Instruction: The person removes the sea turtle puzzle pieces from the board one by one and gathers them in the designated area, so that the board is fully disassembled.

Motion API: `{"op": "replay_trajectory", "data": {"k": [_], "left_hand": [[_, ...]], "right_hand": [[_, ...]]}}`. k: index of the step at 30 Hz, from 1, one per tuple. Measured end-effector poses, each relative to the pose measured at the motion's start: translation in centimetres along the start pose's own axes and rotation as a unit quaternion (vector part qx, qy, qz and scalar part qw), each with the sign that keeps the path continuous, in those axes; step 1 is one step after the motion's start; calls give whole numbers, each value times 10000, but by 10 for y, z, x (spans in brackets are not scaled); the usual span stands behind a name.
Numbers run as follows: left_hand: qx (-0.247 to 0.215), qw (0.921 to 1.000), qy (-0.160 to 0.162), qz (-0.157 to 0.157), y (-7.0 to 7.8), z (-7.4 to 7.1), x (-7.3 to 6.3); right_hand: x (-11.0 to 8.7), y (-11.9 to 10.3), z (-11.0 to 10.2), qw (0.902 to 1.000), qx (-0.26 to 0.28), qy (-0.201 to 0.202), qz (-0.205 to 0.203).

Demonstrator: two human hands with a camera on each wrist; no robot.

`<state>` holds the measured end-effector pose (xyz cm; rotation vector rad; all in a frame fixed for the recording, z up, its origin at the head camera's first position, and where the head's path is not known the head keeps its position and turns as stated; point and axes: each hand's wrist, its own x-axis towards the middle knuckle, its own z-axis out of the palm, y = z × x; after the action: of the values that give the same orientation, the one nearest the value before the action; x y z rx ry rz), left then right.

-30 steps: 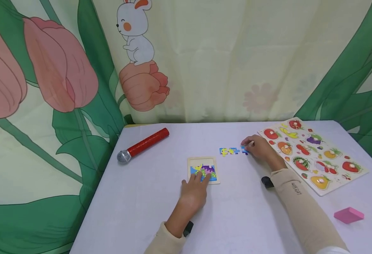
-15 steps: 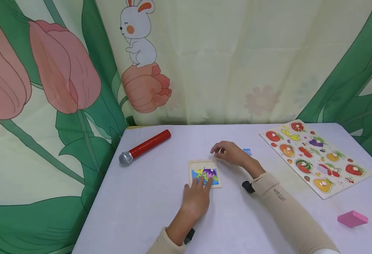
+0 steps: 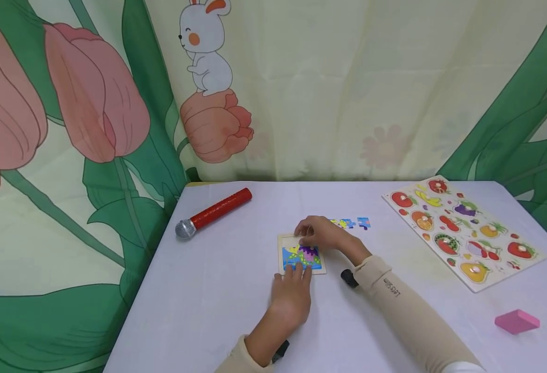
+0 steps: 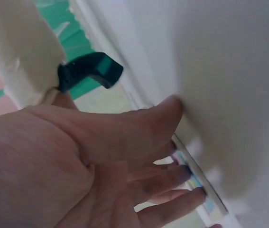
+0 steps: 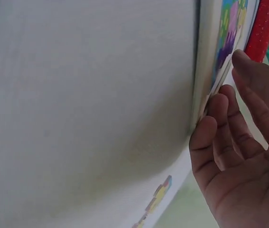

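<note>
At lower right, pink block (image 3: 517,321) on white tabletop (image 3: 198,311). At lower centre, left hand (image 3: 292,300), fingers straight and touching the near edge of the wooden puzzle frame (image 3: 280,254) in mid-view. Just beyond, right hand (image 3: 320,233), fingers bent at the puzzle frame's upper edge; cannot tell whether pinched on a piece. Right of centre, loose puzzle pieces (image 3: 364,222). At right, fruit board (image 3: 462,235); left of centre, red microphone (image 3: 217,211); behind, printed curtain (image 3: 310,93).
</note>
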<state>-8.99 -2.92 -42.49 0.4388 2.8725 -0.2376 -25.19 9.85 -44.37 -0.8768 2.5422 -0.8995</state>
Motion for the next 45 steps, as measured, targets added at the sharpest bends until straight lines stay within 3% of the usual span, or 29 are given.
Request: {"op": "replay_trajectory", "data": {"k": [12, 24, 31, 38, 45], "left_hand": [[-5, 9993, -352, -110, 4, -1, -4], [114, 9996, -247, -126, 5, 4, 0], [60, 9995, -289, -143, 4, -5, -4], [-85, 9995, -283, -129, 5, -4, -2], [-54, 9993, -326, -188, 5, -6, -2]], "right_hand": [[2, -14, 7, 9991, 189, -359, -106], [4, -18, 12, 9968, 392, -688, -129], [6, -22, 11, 9942, 388, -1005, 55], [4, -23, 9, 9919, 442, -1178, 157], [3, -24, 8, 9920, 566, -1130, 73]]}}
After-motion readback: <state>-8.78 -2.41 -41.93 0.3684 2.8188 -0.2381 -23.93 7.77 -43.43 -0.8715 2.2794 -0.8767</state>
